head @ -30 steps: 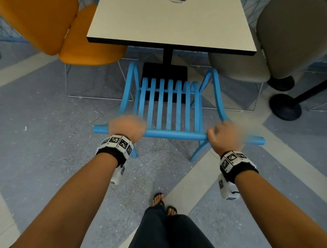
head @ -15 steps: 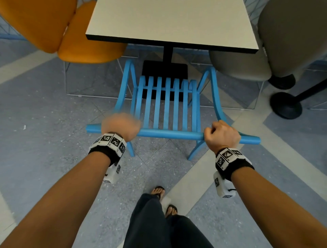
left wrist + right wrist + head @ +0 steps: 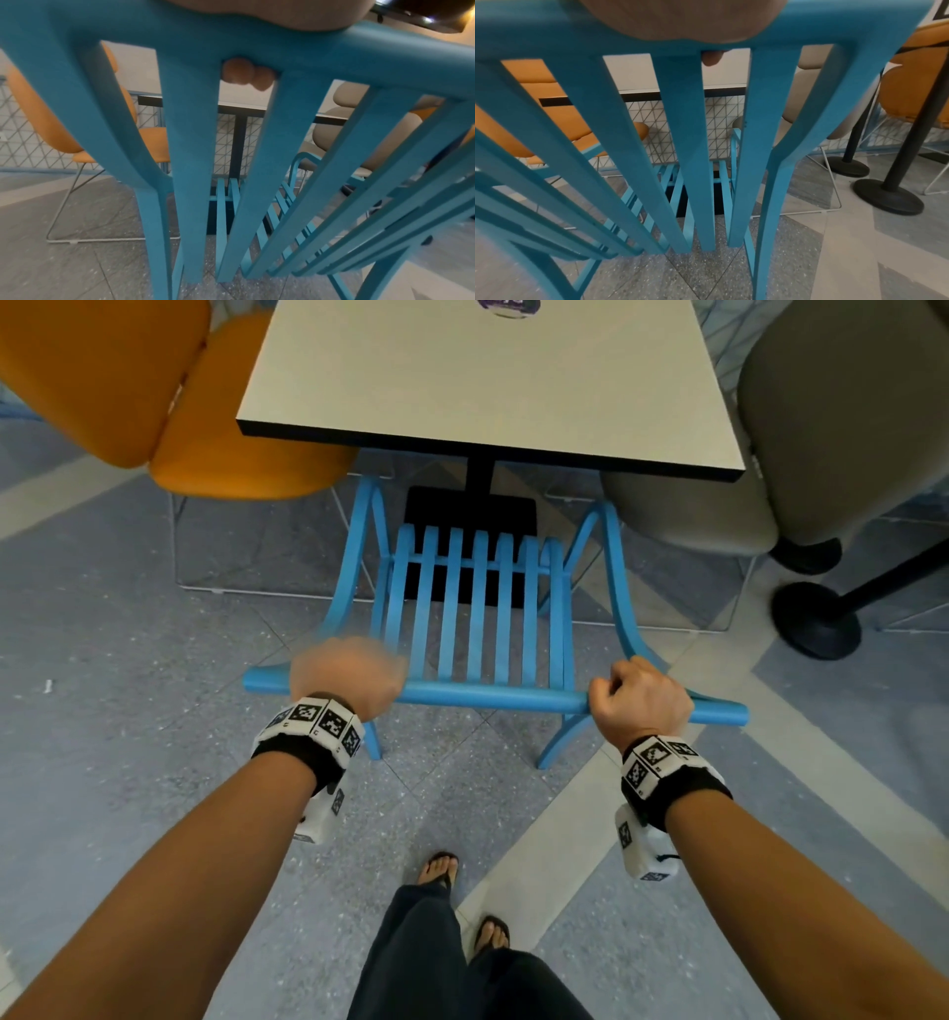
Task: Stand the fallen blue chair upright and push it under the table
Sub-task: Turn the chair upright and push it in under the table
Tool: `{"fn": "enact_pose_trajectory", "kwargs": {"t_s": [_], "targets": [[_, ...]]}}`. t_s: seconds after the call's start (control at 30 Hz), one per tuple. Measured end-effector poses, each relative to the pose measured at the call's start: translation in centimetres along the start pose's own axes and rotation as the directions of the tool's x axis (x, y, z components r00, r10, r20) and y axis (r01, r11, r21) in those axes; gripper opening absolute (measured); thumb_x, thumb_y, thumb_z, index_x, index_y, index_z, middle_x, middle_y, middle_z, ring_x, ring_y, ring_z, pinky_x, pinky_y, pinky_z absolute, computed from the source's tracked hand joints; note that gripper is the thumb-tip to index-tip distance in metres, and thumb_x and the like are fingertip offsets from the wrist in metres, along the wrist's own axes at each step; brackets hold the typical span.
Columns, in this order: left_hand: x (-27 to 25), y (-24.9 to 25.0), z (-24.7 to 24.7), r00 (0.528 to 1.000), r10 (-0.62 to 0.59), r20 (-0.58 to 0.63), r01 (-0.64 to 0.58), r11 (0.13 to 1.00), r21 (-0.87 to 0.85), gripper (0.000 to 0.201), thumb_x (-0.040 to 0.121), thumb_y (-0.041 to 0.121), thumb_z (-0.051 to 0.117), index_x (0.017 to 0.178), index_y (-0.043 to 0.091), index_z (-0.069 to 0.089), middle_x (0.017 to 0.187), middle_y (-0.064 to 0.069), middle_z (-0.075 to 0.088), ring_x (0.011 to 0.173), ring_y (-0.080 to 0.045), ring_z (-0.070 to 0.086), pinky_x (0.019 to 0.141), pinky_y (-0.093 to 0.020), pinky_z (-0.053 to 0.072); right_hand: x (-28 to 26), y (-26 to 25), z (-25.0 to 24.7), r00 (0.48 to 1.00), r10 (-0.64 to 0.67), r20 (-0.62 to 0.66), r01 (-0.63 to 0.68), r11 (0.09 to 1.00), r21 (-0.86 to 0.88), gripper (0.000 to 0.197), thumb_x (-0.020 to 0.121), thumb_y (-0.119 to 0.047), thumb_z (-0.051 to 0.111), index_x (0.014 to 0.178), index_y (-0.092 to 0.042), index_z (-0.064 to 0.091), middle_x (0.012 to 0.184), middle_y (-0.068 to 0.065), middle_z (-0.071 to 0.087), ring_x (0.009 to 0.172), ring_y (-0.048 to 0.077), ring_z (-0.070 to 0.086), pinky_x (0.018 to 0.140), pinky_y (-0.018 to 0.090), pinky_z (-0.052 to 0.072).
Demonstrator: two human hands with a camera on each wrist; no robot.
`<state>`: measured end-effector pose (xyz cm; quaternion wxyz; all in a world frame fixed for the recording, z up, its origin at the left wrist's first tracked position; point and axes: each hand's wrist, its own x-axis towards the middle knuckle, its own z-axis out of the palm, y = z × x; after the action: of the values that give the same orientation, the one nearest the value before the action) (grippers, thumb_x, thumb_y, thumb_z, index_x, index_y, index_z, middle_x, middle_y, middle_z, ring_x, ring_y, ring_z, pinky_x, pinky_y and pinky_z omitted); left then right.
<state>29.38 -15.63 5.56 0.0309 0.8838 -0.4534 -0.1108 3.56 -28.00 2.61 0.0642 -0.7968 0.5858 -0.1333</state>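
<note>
The blue slatted chair [image 3: 477, 618] stands upright on the floor, its seat facing the white table [image 3: 488, 377]. The seat's front reaches the table's black foot [image 3: 470, 516], just short of the table's near edge. My left hand [image 3: 346, 680] grips the left part of the top rail and is blurred by motion. My right hand [image 3: 639, 701] grips the rail near its right end. In the left wrist view my fingertips [image 3: 244, 75] curl under the chair's rail [image 3: 334, 46]. In the right wrist view a fingertip [image 3: 712, 57] shows below the chair's rail [image 3: 808, 26].
An orange chair [image 3: 154, 392] stands at the table's left and a grey chair [image 3: 821, 428] at its right, each on a thin wire frame. A black round pedestal base [image 3: 816, 618] sits on the floor to the right. My sandalled feet [image 3: 436, 870] are behind the blue chair.
The blue chair has slid a little toward the table with both hands still on its top rail. The left hand keeps moving and stays blurred.
</note>
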Motion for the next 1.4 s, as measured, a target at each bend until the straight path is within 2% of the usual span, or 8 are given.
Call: {"fn": "enact_pose_trajectory", "kwargs": {"t_s": [0.4,0.53,0.67,0.8,1.03,1.2,1.3,1.4], "targets": [[-0.4,-1.1,-0.3,1.000,0.019,0.024,-0.020,1.000,0.006,0.041,0.083,0.041,0.041,0.057,0.011,0.053,0.047,-0.002,0.046,0.051,-0.024,0.049,0.053,-0.027,0.038,-0.6,-0.8,0.1,1.000,-0.002,0.006,0.002,1.000,-0.005,0.029,0.068,-0.029,0.042,0.048,-0.009,0.048,0.052,0.005,0.046,0.044,0.029,0.045,0.048,0.023,0.024],[0.3,-1.7,-0.3,1.000,0.025,0.009,-0.025,0.999,0.026,0.041,0.083,0.040,0.042,0.057,0.010,0.053,0.046,-0.001,0.044,0.044,-0.018,0.040,0.048,-0.025,0.031,-0.6,-1.5,0.3,1.000,0.005,0.006,-0.005,1.000,0.000,0.028,0.068,-0.030,0.042,0.049,-0.009,0.048,0.054,0.005,0.045,0.046,0.029,0.044,0.049,0.023,0.021],[0.7,-2.1,-0.4,1.000,0.012,-0.022,-0.011,0.999,0.034,0.041,0.082,0.040,0.043,0.057,0.010,0.055,0.045,-0.001,0.044,0.043,-0.019,0.040,0.046,-0.023,0.028,-0.6,-2.2,0.4,1.000,-0.007,-0.004,0.007,1.000,-0.007,0.030,0.067,-0.033,0.035,0.049,-0.011,0.046,0.055,0.004,0.045,0.045,0.026,0.039,0.049,0.022,0.014],[0.5,-2.0,-0.3,1.000,0.000,-0.030,0.001,1.000,0.026,0.042,0.083,0.039,0.043,0.062,0.008,0.061,0.045,0.000,0.042,0.047,-0.022,0.044,0.047,-0.022,0.029,-0.5,-2.0,0.4,1.000,-0.016,0.018,0.016,1.000,-0.002,0.033,0.069,-0.034,0.037,0.050,-0.010,0.049,0.055,0.005,0.048,0.046,0.027,0.043,0.052,0.025,0.025],[0.0,-1.3,-0.1,1.000,-0.010,-0.012,0.010,1.000,0.011,0.041,0.083,0.041,0.042,0.060,0.011,0.056,0.046,-0.001,0.044,0.052,-0.025,0.050,0.051,-0.026,0.036,-0.4,-1.1,0.1,1.000,-0.027,0.000,0.027,1.000,0.005,0.035,0.067,-0.037,0.035,0.048,-0.011,0.048,0.052,0.003,0.045,0.044,0.025,0.041,0.049,0.022,0.023],[-0.5,-0.8,0.4,0.999,0.023,-0.027,-0.022,0.999,0.033,0.041,0.083,0.042,0.042,0.056,0.013,0.051,0.044,0.001,0.042,0.044,-0.020,0.043,0.046,-0.022,0.029,-0.2,-0.2,-0.1,0.999,-0.020,0.029,0.021,0.999,-0.037,0.033,0.069,-0.033,0.041,0.049,-0.009,0.051,0.054,0.005,0.049,0.046,0.026,0.044,0.047,0.021,0.021],[-0.4,-1.0,0.5,0.999,0.040,-0.035,-0.038,0.998,0.057,0.040,0.083,0.042,0.040,0.054,0.015,0.048,0.044,0.002,0.041,0.041,-0.015,0.037,0.044,-0.020,0.025,-0.2,-0.4,-0.1,0.998,-0.019,0.053,0.021,0.999,-0.033,0.033,0.070,-0.033,0.042,0.050,-0.009,0.052,0.055,0.005,0.048,0.047,0.026,0.046,0.048,0.024,0.027],[-0.3,-1.1,0.4,0.998,0.051,-0.028,-0.049,0.997,0.065,0.040,0.083,0.042,0.040,0.053,0.016,0.045,0.045,0.003,0.042,0.044,-0.018,0.043,0.046,-0.021,0.030,-0.3,-0.5,-0.1,0.999,-0.015,0.037,0.016,1.000,-0.017,0.032,0.070,-0.032,0.043,0.050,-0.009,0.052,0.054,0.005,0.048,0.046,0.025,0.045,0.047,0.022,0.025]]}}
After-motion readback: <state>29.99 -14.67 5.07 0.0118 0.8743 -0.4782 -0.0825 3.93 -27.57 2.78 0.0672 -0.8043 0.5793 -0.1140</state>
